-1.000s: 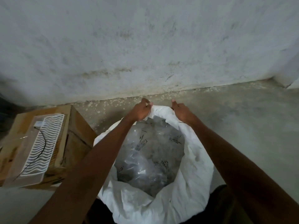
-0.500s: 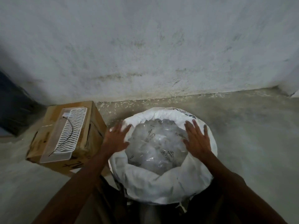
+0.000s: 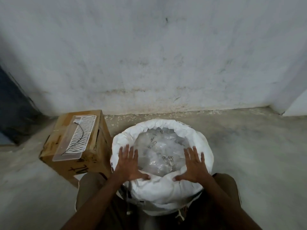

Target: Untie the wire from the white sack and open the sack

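The white sack [image 3: 166, 193] stands on the floor in front of me, its mouth wide and its rim rolled down into a thick ring. Clear plastic packets [image 3: 159, 151] fill the inside. My left hand [image 3: 128, 163] lies flat with fingers spread on the sack's left near rim. My right hand [image 3: 193, 165] lies flat and spread on the right near rim. A thin black wire [image 3: 79, 138] rests on a clear plastic sheet on top of the cardboard box to the left.
A brown cardboard box [image 3: 93, 160] stands close to the left of the sack, topped by a clear sheet with white wavy lines [image 3: 83, 135]. A stained grey wall [image 3: 149, 63] runs behind. Bare concrete floor [image 3: 257, 155] lies to the right.
Both hands let go of the sack's far edge and moved back to its near rim, flat and spread. The rim is rolled lower and the view pulled back.
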`<action>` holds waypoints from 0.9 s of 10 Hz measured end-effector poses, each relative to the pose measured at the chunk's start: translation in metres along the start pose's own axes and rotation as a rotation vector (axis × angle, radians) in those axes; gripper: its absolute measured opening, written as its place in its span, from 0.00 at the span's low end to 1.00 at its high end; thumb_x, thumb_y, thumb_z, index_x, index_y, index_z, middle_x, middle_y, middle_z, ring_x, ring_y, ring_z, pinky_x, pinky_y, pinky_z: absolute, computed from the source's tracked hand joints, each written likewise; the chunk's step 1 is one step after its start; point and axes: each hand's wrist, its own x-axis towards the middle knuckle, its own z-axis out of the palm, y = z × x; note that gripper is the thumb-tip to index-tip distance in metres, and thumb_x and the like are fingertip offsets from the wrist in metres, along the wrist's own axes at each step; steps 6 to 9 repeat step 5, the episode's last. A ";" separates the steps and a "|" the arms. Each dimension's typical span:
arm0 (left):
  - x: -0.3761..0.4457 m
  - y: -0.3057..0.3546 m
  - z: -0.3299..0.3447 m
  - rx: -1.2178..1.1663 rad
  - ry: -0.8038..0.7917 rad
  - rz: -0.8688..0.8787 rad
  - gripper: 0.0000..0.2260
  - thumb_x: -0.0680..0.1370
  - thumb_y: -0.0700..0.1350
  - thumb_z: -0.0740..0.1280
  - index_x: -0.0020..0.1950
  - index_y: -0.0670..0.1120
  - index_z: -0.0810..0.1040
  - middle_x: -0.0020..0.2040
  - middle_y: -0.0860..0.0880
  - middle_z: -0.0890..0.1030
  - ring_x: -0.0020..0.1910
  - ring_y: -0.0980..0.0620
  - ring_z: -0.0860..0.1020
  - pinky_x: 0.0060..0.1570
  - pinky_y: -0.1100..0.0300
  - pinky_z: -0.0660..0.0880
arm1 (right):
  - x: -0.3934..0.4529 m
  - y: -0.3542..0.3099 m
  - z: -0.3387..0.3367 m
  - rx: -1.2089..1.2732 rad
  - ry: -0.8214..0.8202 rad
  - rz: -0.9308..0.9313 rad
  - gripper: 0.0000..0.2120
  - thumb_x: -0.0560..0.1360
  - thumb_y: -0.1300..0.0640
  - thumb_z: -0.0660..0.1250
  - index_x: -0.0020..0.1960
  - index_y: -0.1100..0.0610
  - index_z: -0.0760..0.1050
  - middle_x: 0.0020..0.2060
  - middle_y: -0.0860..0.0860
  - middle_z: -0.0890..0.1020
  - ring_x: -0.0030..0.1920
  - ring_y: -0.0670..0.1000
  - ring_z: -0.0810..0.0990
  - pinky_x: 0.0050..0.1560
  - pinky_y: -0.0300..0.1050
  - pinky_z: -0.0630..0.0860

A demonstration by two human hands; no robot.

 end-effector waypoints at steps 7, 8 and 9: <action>-0.029 0.020 -0.039 -0.138 0.214 -0.011 0.39 0.78 0.66 0.55 0.82 0.47 0.48 0.82 0.43 0.51 0.81 0.41 0.48 0.77 0.43 0.49 | -0.036 -0.032 -0.044 0.079 0.183 -0.078 0.54 0.68 0.20 0.49 0.82 0.51 0.46 0.82 0.50 0.50 0.81 0.53 0.42 0.77 0.61 0.36; -0.029 0.020 -0.039 -0.138 0.214 -0.011 0.39 0.78 0.66 0.55 0.82 0.47 0.48 0.82 0.43 0.51 0.81 0.41 0.48 0.77 0.43 0.49 | -0.036 -0.032 -0.044 0.079 0.183 -0.078 0.54 0.68 0.20 0.49 0.82 0.51 0.46 0.82 0.50 0.50 0.81 0.53 0.42 0.77 0.61 0.36; -0.029 0.020 -0.039 -0.138 0.214 -0.011 0.39 0.78 0.66 0.55 0.82 0.47 0.48 0.82 0.43 0.51 0.81 0.41 0.48 0.77 0.43 0.49 | -0.036 -0.032 -0.044 0.079 0.183 -0.078 0.54 0.68 0.20 0.49 0.82 0.51 0.46 0.82 0.50 0.50 0.81 0.53 0.42 0.77 0.61 0.36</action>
